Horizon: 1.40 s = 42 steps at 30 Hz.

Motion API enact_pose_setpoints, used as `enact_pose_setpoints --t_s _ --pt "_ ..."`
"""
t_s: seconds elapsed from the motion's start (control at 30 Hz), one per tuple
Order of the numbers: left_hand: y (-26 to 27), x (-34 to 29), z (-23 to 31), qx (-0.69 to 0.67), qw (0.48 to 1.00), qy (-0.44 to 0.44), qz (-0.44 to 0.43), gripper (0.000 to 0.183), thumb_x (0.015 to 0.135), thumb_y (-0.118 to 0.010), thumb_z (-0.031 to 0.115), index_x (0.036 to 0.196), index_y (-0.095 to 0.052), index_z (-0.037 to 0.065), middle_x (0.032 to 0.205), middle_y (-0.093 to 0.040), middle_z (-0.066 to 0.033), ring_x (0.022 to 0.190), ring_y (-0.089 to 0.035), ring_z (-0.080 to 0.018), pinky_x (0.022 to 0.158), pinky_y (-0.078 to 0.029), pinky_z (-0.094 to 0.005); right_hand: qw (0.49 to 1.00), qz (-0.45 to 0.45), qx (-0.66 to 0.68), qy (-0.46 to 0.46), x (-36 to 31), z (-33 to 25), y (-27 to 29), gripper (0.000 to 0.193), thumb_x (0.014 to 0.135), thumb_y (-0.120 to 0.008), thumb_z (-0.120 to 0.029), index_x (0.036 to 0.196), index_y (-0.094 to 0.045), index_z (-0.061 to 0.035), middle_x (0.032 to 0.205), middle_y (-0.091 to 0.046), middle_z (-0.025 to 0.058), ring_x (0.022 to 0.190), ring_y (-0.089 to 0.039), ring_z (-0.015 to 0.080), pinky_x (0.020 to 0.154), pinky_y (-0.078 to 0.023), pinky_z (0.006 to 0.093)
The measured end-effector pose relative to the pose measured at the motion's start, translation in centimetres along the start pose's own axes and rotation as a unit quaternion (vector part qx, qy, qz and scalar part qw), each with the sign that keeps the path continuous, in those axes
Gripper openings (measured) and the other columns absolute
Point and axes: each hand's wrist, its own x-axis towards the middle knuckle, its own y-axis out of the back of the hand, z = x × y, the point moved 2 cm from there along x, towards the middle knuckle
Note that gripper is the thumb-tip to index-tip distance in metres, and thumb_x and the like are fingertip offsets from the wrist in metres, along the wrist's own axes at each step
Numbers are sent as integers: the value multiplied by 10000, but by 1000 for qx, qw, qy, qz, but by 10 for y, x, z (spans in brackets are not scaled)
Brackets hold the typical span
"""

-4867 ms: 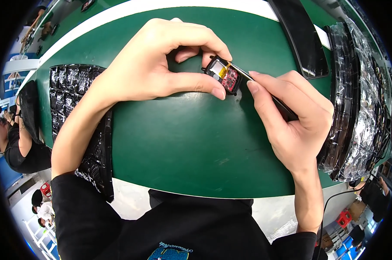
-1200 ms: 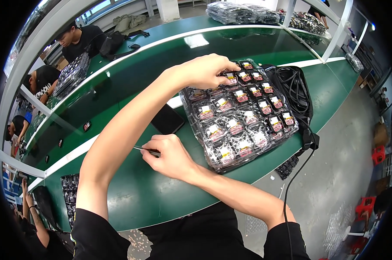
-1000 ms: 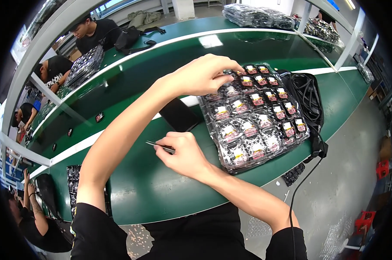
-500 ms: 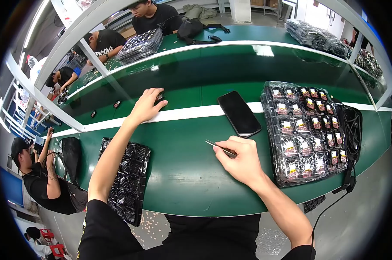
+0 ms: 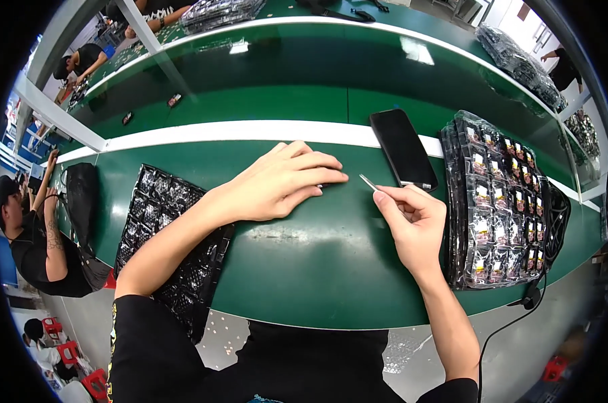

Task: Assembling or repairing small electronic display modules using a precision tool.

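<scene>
Over the middle of the green tabletop, my left hand is closed on a small dark part, mostly covered by its fingers. My right hand pinches a thin metal tool that looks like tweezers; its tip points up and left toward the part, a short gap away. Beneath my left forearm lies a black moulded tray with rows of pockets. Right of my right hand stands a stack of clear trays filled with small dark labelled pieces.
A black phone lies across the white strip behind my hands. Two small dark parts sit beyond that strip at the left. Coiled black cable rests beside the tray stack. A black bag and a co-worker are at the left.
My left hand has come back from beyond the white strip to the middle of the tabletop, holding a small dark part. The view has shifted, and both hands are now close together.
</scene>
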Motion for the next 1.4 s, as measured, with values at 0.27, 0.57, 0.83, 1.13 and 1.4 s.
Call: enact_pose_setpoints --t_s 0.27,0.57,0.83,1.13,1.4 --pt "-6 -10 -1 -69 997 34 -9 710 818 -973 426 1427 -730 155 1277 -649 -62 1097 -621 -280 961 -483 -407 999 -24 -24 -23 -1 -2 3 135 986 -834 16 1116 -851 47 817 -618 -41 661 -480 -23 551 -318 190" --pt "-1 -15 -13 -134 990 20 -38 718 718 -992 221 1391 -763 113 1213 -676 -62 1120 -644 -256 1009 -454 -399 998 -27 -40 -40 -2 -9 2 115 980 -838 20 1091 -847 50 803 -611 -51 665 -483 -26 557 -316 181" --pt "-4 -15 -19 -161 986 8 -47 641 721 -984 138 1332 -794 99 1115 -715 -25 1058 -663 -230 971 -450 -385 997 -46 -54 -24 -4 -9 0 131 978 -839 25 1107 -847 47 818 -622 -48 665 -477 -22 561 -318 183" --pt "-11 -13 -3 -214 973 79 -39 592 727 -1002 186 1279 -811 90 966 -730 1 667 -460 -131 805 -387 -317 995 -77 36 -55 -7 -6 -4 104 952 -839 46 1056 -852 46 777 -663 -32 657 -521 -17 555 -331 183" --pt "-12 -11 -3 -198 978 62 -10 548 729 -1006 211 1235 -841 79 863 -712 8 681 -509 -129 783 -381 -315 987 -124 -95 27 -8 -7 -13 59 868 -837 54 922 -835 30 645 -613 -8 520 -469 12 479 -281 231"
